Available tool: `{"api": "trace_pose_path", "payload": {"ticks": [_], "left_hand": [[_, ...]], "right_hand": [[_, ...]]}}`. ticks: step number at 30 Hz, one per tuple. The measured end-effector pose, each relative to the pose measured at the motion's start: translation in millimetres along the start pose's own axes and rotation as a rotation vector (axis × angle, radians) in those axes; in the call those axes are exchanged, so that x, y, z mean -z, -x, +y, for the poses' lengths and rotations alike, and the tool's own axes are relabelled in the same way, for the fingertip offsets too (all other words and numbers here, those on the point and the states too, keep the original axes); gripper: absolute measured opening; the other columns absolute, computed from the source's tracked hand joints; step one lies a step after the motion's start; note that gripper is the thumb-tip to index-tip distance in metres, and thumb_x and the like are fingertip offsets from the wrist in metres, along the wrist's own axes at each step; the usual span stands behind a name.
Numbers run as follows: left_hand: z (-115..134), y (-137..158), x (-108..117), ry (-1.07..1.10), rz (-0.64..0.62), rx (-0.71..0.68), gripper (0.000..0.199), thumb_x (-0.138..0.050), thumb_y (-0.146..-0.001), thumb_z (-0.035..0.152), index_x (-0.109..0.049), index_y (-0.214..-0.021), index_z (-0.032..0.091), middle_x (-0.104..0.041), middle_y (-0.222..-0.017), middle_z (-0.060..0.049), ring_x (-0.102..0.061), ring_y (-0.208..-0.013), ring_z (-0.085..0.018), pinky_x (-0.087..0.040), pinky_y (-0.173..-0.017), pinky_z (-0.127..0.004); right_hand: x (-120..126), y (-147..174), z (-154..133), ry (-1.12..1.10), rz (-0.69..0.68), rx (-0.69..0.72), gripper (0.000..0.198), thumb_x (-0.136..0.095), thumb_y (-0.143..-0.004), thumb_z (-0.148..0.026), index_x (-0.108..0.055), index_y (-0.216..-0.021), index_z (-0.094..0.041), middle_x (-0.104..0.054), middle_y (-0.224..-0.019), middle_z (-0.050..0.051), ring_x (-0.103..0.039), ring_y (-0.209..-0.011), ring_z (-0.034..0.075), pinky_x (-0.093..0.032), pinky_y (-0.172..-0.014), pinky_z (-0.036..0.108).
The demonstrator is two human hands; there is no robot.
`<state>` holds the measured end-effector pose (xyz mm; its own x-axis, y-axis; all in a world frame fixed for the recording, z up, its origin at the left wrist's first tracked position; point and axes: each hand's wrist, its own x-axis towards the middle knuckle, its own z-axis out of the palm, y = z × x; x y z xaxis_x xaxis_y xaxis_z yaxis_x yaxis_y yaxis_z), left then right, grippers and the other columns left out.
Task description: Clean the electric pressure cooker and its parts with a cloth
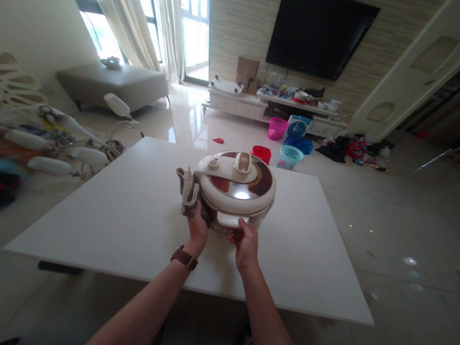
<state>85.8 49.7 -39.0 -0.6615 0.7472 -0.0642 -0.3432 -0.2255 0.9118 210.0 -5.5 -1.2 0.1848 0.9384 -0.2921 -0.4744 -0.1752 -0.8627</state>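
Note:
A cream electric pressure cooker with a shiny brown-patterned lid is at the middle of the white table. My right hand is closed round the right end of its white front handle, thumb on top. At the cooker's left side my left hand is closed on a folded greyish-brown cloth. The cloth lies against the pot's wall, and most of my left fingers are hidden behind it. Whether the cooker's base touches the table I cannot tell.
Beyond the table's far edge stand a red bucket, a light-blue basket and a pink basket. Fallen-looking white lamp shades are close to the left edge. A cluttered TV cabinet lines the wall.

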Motion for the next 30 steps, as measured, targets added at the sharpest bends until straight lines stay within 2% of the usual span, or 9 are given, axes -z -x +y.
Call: {"api": "trace_pose_path", "payload": {"ticks": [4,8,11,14,20,22,24,27,30], "left_hand": [[23.5,10.8,1.4,-0.198,-0.118,-0.303,0.042,-0.069,-0.095,0.037,-0.071,-0.134,0.022,-0.061,-0.157,-0.011,-0.037,-0.161,-0.026,-0.019,-0.136,-0.041],[52.8,20.6,0.3,-0.544,-0.525,-0.708,0.055,-0.074,-0.089,0.041,-0.070,-0.142,0.027,-0.057,-0.162,-0.010,-0.029,-0.165,-0.035,-0.007,-0.137,-0.053],[71.8,31.3,-5.8,-0.779,-0.756,-0.869,0.058,-0.075,-0.087,0.041,-0.070,-0.144,0.032,-0.060,-0.159,-0.007,-0.036,-0.161,-0.039,0.007,-0.135,-0.061],[80.6,32.1,-9.7,-0.846,-0.767,-0.879,0.063,-0.073,-0.087,0.037,-0.066,-0.149,0.031,-0.060,-0.160,-0.007,-0.039,-0.159,-0.039,0.008,-0.135,-0.061],[67.0,3.5,-5.7,-0.641,-0.482,-0.735,0.059,-0.068,-0.090,0.029,-0.065,-0.149,0.025,-0.056,-0.162,-0.011,-0.031,-0.163,-0.034,-0.014,-0.136,-0.054],[64.0,2.6,-6.4,-0.600,-0.440,-0.741,0.053,-0.065,-0.092,0.028,-0.067,-0.145,0.024,-0.056,-0.161,-0.012,-0.030,-0.163,-0.033,-0.020,-0.135,-0.052],[66.7,10.0,-8.4,-0.655,-0.489,-0.777,0.050,-0.066,-0.090,0.028,-0.071,-0.140,0.026,-0.060,-0.158,-0.011,-0.033,-0.162,-0.035,-0.015,-0.136,-0.056],[77.2,27.9,-11.2,-0.770,-0.668,-0.837,0.053,-0.072,-0.085,0.028,-0.074,-0.137,0.031,-0.064,-0.154,-0.008,-0.039,-0.158,-0.039,0.004,-0.135,-0.061],[83.0,35.2,-10.3,-0.825,-0.762,-0.835,0.059,-0.075,-0.083,0.029,-0.072,-0.141,0.032,-0.063,-0.156,-0.007,-0.040,-0.158,-0.039,0.008,-0.135,-0.061]], "right_hand": [[0.6,-0.9,0.7,0.004,-0.003,-0.002,0.038,-0.081,-0.071,-0.056,-0.064,-0.073,-0.022,-0.071,-0.060,0.001,-0.054,-0.044,0.013,-0.037,-0.042,0.025],[0.3,-2.2,2.3,-0.007,-0.013,-0.005,0.040,-0.083,-0.069,-0.057,-0.063,-0.072,-0.022,-0.071,-0.062,0.001,-0.054,-0.043,0.012,-0.037,-0.042,0.024],[0.1,-3.2,4.6,-0.019,-0.002,0.022,0.043,-0.082,-0.069,-0.060,-0.061,-0.071,-0.023,-0.064,-0.054,-0.003,-0.053,-0.042,0.012,-0.036,-0.042,0.023],[0.5,-3.0,5.1,-0.013,-0.010,0.024,0.044,-0.082,-0.070,-0.061,-0.062,-0.074,-0.022,-0.065,-0.054,-0.003,-0.053,-0.042,0.012,-0.036,-0.043,0.023],[0.8,0.3,0.3,0.017,-0.046,0.001,0.046,-0.083,-0.071,-0.062,-0.067,-0.079,-0.020,-0.077,-0.068,0.006,-0.055,-0.044,0.013,-0.038,-0.044,0.024],[0.4,0.7,-0.4,0.015,-0.045,0.002,0.045,-0.082,-0.071,-0.062,-0.067,-0.079,-0.020,-0.077,-0.067,0.006,-0.055,-0.044,0.013,-0.038,-0.044,0.024],[-0.2,0.7,0.0,0.011,-0.047,-0.001,0.045,-0.083,-0.070,-0.061,-0.066,-0.078,-0.020,-0.076,-0.065,0.004,-0.055,-0.044,0.013,-0.038,-0.044,0.024],[-1.0,0.4,2.0,-0.001,-0.025,0.010,0.045,-0.083,-0.069,-0.061,-0.063,-0.076,-0.022,-0.070,-0.058,0.000,-0.054,-0.043,0.013,-0.036,-0.043,0.023],[-1.6,0.4,3.6,-0.012,-0.010,0.030,0.045,-0.083,-0.069,-0.062,-0.061,-0.074,-0.023,-0.064,-0.053,-0.003,-0.052,-0.042,0.012,-0.034,-0.042,0.022]]}}
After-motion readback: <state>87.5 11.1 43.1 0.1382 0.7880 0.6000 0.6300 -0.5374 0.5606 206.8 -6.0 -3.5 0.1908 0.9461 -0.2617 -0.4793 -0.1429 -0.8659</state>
